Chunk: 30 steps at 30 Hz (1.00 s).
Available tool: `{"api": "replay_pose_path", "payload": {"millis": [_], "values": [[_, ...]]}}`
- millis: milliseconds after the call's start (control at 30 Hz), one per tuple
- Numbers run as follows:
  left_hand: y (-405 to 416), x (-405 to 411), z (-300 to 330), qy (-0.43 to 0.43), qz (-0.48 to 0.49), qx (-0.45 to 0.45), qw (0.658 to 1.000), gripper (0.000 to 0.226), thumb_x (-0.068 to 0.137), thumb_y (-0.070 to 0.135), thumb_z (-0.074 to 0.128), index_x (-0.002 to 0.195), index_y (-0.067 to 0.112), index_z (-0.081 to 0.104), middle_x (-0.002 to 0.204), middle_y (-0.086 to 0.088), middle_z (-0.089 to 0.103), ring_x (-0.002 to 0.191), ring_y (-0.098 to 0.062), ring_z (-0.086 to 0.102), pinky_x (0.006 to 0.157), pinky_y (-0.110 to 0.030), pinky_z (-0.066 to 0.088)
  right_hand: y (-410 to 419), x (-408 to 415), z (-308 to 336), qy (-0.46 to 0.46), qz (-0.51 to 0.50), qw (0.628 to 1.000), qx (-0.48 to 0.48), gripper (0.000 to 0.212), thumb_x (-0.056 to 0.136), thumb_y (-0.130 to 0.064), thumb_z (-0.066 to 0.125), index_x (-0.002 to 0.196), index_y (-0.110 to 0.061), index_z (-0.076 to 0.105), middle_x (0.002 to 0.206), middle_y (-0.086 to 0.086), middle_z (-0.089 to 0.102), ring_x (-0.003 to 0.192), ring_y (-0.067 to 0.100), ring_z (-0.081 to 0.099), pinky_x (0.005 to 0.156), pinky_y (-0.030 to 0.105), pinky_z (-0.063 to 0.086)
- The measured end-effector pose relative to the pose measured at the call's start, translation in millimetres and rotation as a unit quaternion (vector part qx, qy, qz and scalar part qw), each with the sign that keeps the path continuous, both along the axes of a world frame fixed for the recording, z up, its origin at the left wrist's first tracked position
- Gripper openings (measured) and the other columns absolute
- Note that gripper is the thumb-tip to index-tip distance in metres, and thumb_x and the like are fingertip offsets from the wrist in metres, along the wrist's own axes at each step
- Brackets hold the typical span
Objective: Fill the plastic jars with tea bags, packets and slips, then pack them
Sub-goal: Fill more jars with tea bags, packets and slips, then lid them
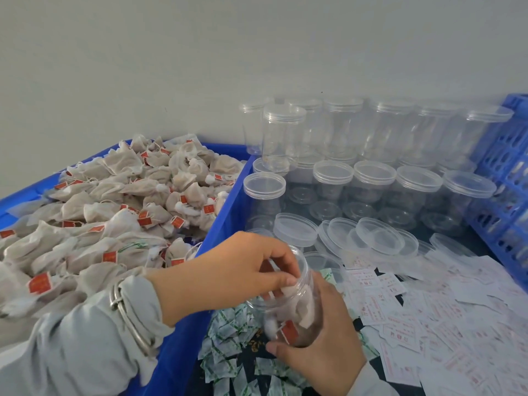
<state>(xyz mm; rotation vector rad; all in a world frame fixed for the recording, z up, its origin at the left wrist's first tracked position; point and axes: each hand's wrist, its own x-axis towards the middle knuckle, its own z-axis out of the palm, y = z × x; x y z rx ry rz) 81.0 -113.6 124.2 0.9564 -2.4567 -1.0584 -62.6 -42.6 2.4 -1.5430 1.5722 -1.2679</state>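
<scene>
My right hand [323,341] grips a clear plastic jar [288,307], tilted, with its open mouth toward the upper left. Tea bags with red tags lie inside it. My left hand [228,272] is at the jar's mouth, its fingertips pushing a white tea bag [285,290] in. A large heap of tea bags [108,212] fills the blue bin [225,218] on the left. Green-and-white packets [231,335] lie under the jar. White slips with red print [428,318] are spread at the right.
Stacked empty lidded jars [371,155] stand at the back against the wall, with loose clear lids [371,238] in front of them. A blue perforated crate [503,201] borders the right side. A metal bangle [128,310] sits on my left wrist.
</scene>
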Motion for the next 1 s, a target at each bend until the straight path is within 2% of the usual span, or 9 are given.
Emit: {"api": "replay_pose_path", "payload": {"millis": [67,200,400,533,600,667,733,833,1000], "values": [[0.8,-0.6,1.0,0.015,0.000,0.018,1.000,0.018,0.089,0.015,0.062,0.080,0.030,0.065,0.074,0.021,0.067,0.064,0.002,0.065,0.059,-0.009,0.048,-1.8,-0.2,1.9,0.016,0.004,1.000,0.006,0.097,0.049,-0.035,0.084,0.135,-0.019,0.043,0.120,0.006,0.057,0.112,0.020,0.058,0.093,0.042,0.049],[-10.8,8.3,8.5,0.050,0.037,0.007,0.998,0.014,0.090,0.014,0.059,0.085,0.026,0.066,0.084,0.011,0.071,0.072,-0.005,0.070,0.064,-0.017,0.055,2.8,1.0,4.5,0.042,-0.021,0.999,-0.014,0.100,0.044,-0.057,0.075,0.135,-0.029,0.041,0.135,-0.007,0.047,0.126,0.012,0.045,0.105,0.039,0.041],[-60.8,48.2,18.7,0.102,0.257,-0.083,0.957,0.020,0.087,0.010,0.062,0.078,0.027,0.066,0.074,0.006,0.072,0.070,-0.011,0.069,0.065,-0.024,0.055,3.0,-0.5,4.1,0.006,0.000,1.000,0.007,0.113,0.043,-0.045,0.085,0.142,-0.034,0.031,0.134,-0.006,0.049,0.127,0.013,0.046,0.105,0.043,0.041],[-89.5,80.0,8.8,-0.072,0.309,-0.163,0.934,0.021,0.087,0.016,0.062,0.078,0.035,0.059,0.089,0.011,0.066,0.077,0.000,0.057,0.063,-0.014,0.038,5.1,-0.2,7.6,-0.001,0.010,1.000,0.013,0.118,0.041,-0.051,0.083,0.144,-0.032,0.027,0.138,-0.006,0.045,0.130,0.014,0.043,0.108,0.044,0.037],[-95.6,84.6,-3.8,-0.163,0.302,-0.137,0.929,0.017,0.088,0.015,0.059,0.095,0.030,0.062,0.104,0.004,0.064,0.085,-0.007,0.058,0.067,-0.019,0.042,4.7,0.3,10.7,-0.011,0.016,1.000,0.013,0.117,0.041,-0.052,0.082,0.143,-0.031,0.029,0.137,-0.004,0.046,0.129,0.016,0.044,0.108,0.045,0.037],[-96.0,82.2,-16.3,-0.252,0.267,-0.126,0.922,0.026,0.090,0.014,0.055,0.114,0.022,0.062,0.114,-0.001,0.062,0.092,-0.014,0.056,0.077,-0.025,0.044,3.7,1.0,14.8,-0.007,0.026,1.000,0.009,0.111,0.042,-0.052,0.081,0.139,-0.028,0.033,0.132,-0.001,0.051,0.126,0.016,0.047,0.108,0.045,0.037],[-93.8,76.2,-25.0,-0.331,0.200,-0.127,0.914,0.030,0.091,0.016,0.051,0.119,0.020,0.061,0.112,-0.001,0.063,0.086,-0.013,0.055,0.071,-0.020,0.040,3.5,0.8,15.9,-0.003,0.030,1.000,0.001,0.103,0.044,-0.050,0.081,0.134,-0.028,0.036,0.126,0.000,0.055,0.122,0.016,0.051,0.107,0.045,0.038],[-90.2,70.9,-26.0,-0.381,0.162,-0.110,0.904,0.029,0.092,0.020,0.049,0.118,0.025,0.060,0.100,0.003,0.061,0.073,-0.007,0.049,0.057,-0.015,0.033,6.2,-0.5,15.2,0.001,0.016,1.000,0.017,0.114,0.042,-0.054,0.080,0.142,-0.031,0.030,0.135,-0.007,0.047,0.127,0.013,0.045,0.108,0.045,0.037],[-92.4,77.1,-17.6,-0.399,0.129,-0.040,0.907,0.038,0.087,0.024,0.053,0.124,0.026,0.056,0.108,0.004,0.060,0.094,-0.012,0.056,0.081,-0.026,0.045,7.3,-1.1,13.8,0.006,0.003,1.000,0.021,0.117,0.040,-0.056,0.078,0.142,-0.032,0.028,0.135,-0.010,0.044,0.127,0.009,0.043,0.107,0.041,0.038]]}}
